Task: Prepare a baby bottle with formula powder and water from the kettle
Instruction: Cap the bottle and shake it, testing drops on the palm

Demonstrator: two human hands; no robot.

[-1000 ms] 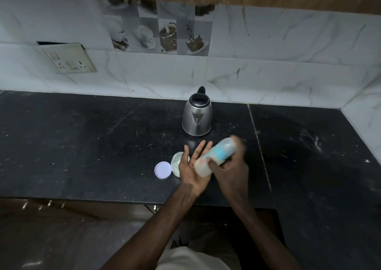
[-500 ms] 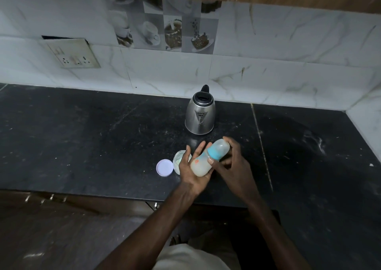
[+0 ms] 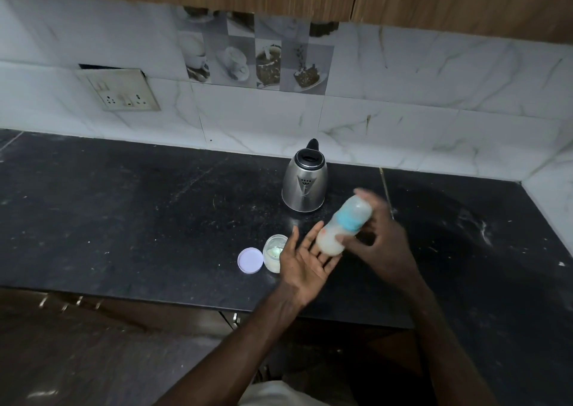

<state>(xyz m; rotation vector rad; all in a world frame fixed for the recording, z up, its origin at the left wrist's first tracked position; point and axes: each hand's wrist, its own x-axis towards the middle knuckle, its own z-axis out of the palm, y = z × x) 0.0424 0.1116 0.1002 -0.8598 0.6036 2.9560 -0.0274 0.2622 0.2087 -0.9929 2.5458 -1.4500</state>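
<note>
My right hand point(image 3: 383, 244) grips a capped baby bottle point(image 3: 342, 226) with a blue collar and milky liquid inside, tilted so its cap points up and right. The bottle's base rests against the straight fingers of my left hand point(image 3: 305, 261), held palm up above the counter. The bottle and my right hand are blurred. A steel kettle point(image 3: 304, 182) with a black handle stands just behind the hands. An open formula powder jar point(image 3: 273, 252) sits left of my left hand, and its round white lid point(image 3: 250, 260) lies flat beside it.
The black stone counter point(image 3: 124, 213) runs along a white tiled wall and turns at the right corner. A socket plate point(image 3: 119, 91) is fixed to the wall at the left. Wooden cabinets hang above.
The bottle has swung up and to the right in my right hand, then down against my left palm, then up again. My left hand stays open beneath it.
</note>
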